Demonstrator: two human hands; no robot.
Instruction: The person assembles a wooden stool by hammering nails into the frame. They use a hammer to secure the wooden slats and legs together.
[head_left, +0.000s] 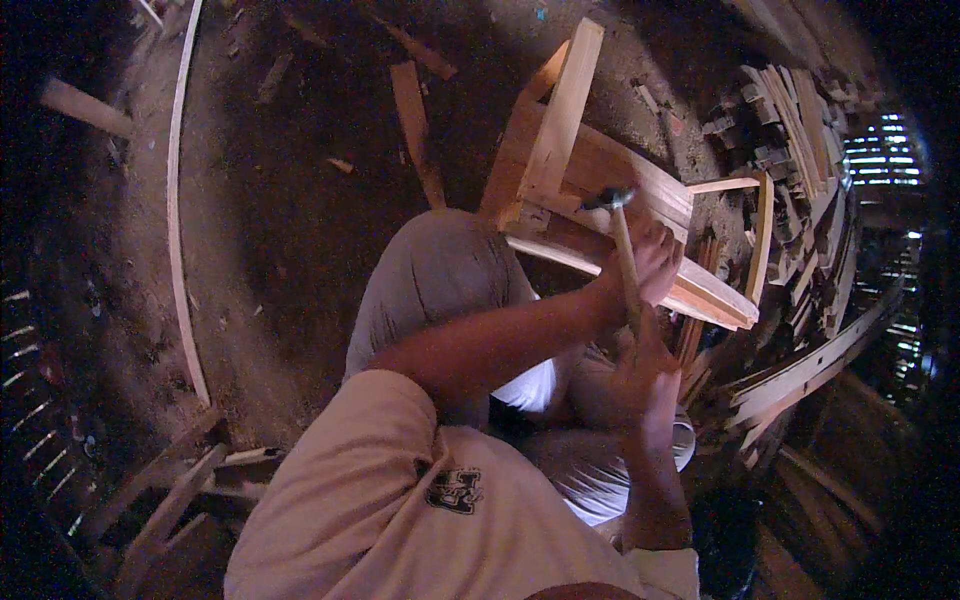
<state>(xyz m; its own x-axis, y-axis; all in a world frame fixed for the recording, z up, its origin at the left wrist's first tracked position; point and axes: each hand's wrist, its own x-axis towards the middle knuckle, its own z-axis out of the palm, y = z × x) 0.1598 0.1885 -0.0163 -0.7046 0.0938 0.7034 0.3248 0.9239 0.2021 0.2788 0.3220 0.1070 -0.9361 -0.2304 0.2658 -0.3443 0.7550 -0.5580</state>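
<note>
A partly built wooden seat frame [625, 160], with a slatted panel and legs sticking out, lies tilted in front of my knees. My right hand [648, 368] is wrapped round the light wooden handle of a hammer [624, 245]. The hammer's dark head is over the frame, close to the joint with the upright leg. Against the frame's near rail [690, 285], my left hand [650, 262] has its fingers curled, just beyond the handle. Whatever those fingers grip is hidden.
Stacked wood offcuts [800, 150] and longer boards [800, 370] crowd the right side. Loose planks [412, 110] lie on the dirt floor ahead. A long thin strip [176, 200] runs along the left. More timber [175, 500] is at the lower left.
</note>
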